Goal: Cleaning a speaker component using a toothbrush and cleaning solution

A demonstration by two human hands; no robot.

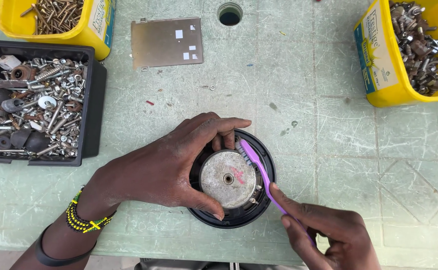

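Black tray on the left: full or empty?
Full. The black tray is heaped nearly to its rim with screws, bolts and washers, and none of its floor shows.

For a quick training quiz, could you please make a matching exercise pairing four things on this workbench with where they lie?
Things:
1. purple toothbrush
2. black tray of bolts
3. metal plate
4. yellow tub of screws

Places:
A. far left corner
B. flat on the table, beside the round hole
C. in the right hand, bristles on the speaker magnet
D. left edge, below the yellow tub

Pairs: 1-C, 2-D, 3-B, 4-A
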